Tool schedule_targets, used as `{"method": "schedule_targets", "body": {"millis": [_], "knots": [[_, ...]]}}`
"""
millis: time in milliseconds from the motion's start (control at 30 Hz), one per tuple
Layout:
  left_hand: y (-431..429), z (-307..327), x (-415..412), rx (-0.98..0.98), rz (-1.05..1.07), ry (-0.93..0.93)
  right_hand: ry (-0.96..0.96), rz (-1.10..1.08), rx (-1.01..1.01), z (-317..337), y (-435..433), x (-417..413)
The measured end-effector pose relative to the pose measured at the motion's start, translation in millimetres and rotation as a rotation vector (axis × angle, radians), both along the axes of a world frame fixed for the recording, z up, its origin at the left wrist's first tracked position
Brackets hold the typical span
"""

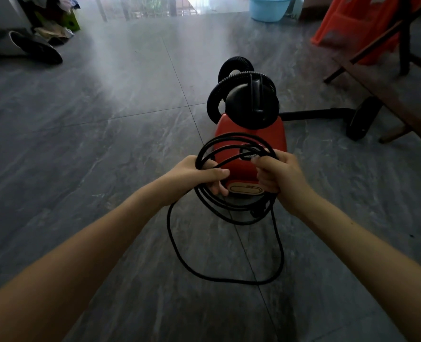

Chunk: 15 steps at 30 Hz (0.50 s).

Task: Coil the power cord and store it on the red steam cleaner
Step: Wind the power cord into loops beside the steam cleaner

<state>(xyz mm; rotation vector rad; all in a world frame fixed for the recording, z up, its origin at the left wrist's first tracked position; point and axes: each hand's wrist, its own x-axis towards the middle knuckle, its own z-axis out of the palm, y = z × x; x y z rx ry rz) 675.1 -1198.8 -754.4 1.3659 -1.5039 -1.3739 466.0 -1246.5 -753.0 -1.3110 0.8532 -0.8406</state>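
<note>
The red steam cleaner (250,141) stands on the grey tiled floor, with a black ribbed hose (215,95) looped over its black top. Just in front of it I hold the black power cord (231,211), wound into several loops. My left hand (199,175) grips the left side of the coil. My right hand (282,175) grips the right side, thumb on top. One long loose loop hangs from the coil and lies on the floor between my forearms. The plug seems to dangle at the coil's lower right.
A black wand and floor head (362,118) lie right of the cleaner, by a wooden frame (401,99). An orange plastic stool (357,23) and a blue basin (270,7) stand at the back right. Shoes (35,49) and clutter are at the far left.
</note>
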Motion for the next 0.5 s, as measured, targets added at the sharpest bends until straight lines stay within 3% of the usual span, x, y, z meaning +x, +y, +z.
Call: {"method": "schedule_targets", "body": {"millis": [100,200,367,500], "knots": [[-2,-1,2,0.044,0.051,0.084,0.049,0.030,-0.055,-7,0,-2],[-5,11,11,0.090,-0.046,0.148,0.075,0.064,-0.077,-10,-3,-7],[-10,33,23,0.067,-0.160,-0.073,0.257,0.139,-0.193,-11,-3,-11],[-5,32,10,0.073,-0.134,-0.053,0.352,0.140,-0.172,-9,-3,-6]]}}
